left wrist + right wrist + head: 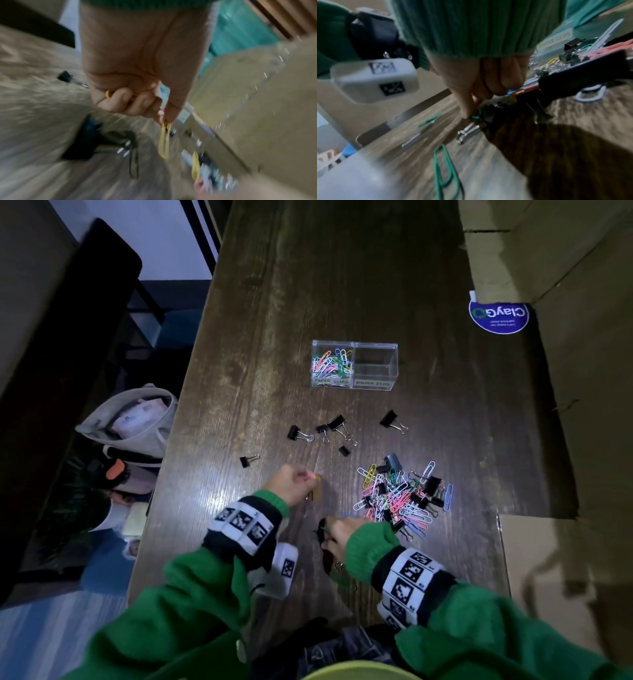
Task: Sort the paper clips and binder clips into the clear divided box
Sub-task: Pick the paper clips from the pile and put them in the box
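Observation:
The clear divided box (354, 364) stands mid-table; its left cell holds coloured paper clips (331, 361) and its right cell, labelled binder clips, looks empty. A mixed pile of clips (400, 498) lies front right. Several black binder clips (337, 424) are scattered between pile and box. My left hand (308, 475) (163, 119) pinches a yellow paper clip (164, 140) between thumb and forefinger, with another yellow clip (108, 94) under its curled fingers. My right hand (329, 534) (472, 115) pinches a green paper clip (476, 114) that lies against a black binder clip (469, 132).
Cardboard boxes (565, 371) line the right side of the table, with a round blue sticker (498, 316) beside them. A loose green paper clip (447, 173) lies near the front edge. A grey bag (133, 419) sits on the floor past the left edge.

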`<state>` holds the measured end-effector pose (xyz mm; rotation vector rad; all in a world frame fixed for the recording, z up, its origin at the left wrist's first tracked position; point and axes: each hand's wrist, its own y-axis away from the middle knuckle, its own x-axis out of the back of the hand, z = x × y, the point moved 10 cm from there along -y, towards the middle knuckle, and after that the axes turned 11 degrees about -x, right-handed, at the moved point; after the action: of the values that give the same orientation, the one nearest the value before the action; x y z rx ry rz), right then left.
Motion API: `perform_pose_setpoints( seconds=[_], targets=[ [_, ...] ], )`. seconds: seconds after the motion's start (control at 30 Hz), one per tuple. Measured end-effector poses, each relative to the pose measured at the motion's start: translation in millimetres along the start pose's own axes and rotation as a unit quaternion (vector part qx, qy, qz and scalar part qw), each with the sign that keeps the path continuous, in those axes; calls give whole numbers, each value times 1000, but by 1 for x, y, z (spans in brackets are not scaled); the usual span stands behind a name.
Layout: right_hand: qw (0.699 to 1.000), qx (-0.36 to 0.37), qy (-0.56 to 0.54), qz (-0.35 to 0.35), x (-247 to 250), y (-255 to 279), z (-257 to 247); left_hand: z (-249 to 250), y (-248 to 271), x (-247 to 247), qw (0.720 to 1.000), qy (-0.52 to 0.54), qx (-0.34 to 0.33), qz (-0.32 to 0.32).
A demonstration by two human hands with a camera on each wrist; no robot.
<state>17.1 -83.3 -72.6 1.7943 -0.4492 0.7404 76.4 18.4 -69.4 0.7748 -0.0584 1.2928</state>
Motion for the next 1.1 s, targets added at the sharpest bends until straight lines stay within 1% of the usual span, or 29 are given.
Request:
perform_pose_setpoints(
  seconds=[0.03, 0.07, 0.17, 0.23, 0.37, 0.47, 0.53, 0.6, 0.67, 0.7, 0.77, 0.83, 0.87, 0.93, 1.0, 1.1],
  targets=[
    [1000, 1, -16, 3, 2, 0, 2, 11, -7, 7, 1000, 25, -14, 10],
    [999, -1, -34, 8, 5, 0, 5, 26, -16, 17, 999, 16, -43, 25],
    [991, -21, -125, 49, 26, -3, 26, 83, -46, 56, 983, -90, -130, 97],
    [979, -43, -186, 69, 46, -8, 45, 112, -73, 72, 972, -130, -153, 122],
    [965, -89, -222, 110, 92, -22, 86, 156, -127, 84, 948, -238, -159, 142],
    [951, -115, -248, 143, 123, -27, 106, 166, -159, 83, 930, -315, -139, 127],
    [944, -122, -257, 166, 140, -29, 113, 164, -172, 83, 929, -330, -124, 116],
    [945, -122, -250, 175, 153, -32, 112, 160, -178, 81, 931, -330, -120, 97],
    [944, -117, -246, 188, 169, -36, 108, 158, -173, 82, 933, -317, -142, 90],
    [941, -113, -248, 198, 179, -39, 105, 159, -167, 85, 934, -299, -164, 100],
    [939, -97, -242, 225, 206, -49, 94, 155, -144, 98, 936, -245, -208, 144],
    [941, -79, -220, 246, 235, -65, 81, 138, -114, 109, 934, -187, -237, 191],
    [942, -73, -206, 253, 249, -75, 74, 125, -99, 109, 935, -174, -242, 192],
    [947, -68, -185, 255, 272, -94, 58, 86, -70, 94, 952, -167, -214, 144],
    [953, -77, -171, 238, 285, -111, 45, 43, -38, 77, 967, -173, -165, 88],
    [958, -92, -154, 223, 289, -123, 33, -10, 7, 67, 973, -195, -102, 65]
  ],
)
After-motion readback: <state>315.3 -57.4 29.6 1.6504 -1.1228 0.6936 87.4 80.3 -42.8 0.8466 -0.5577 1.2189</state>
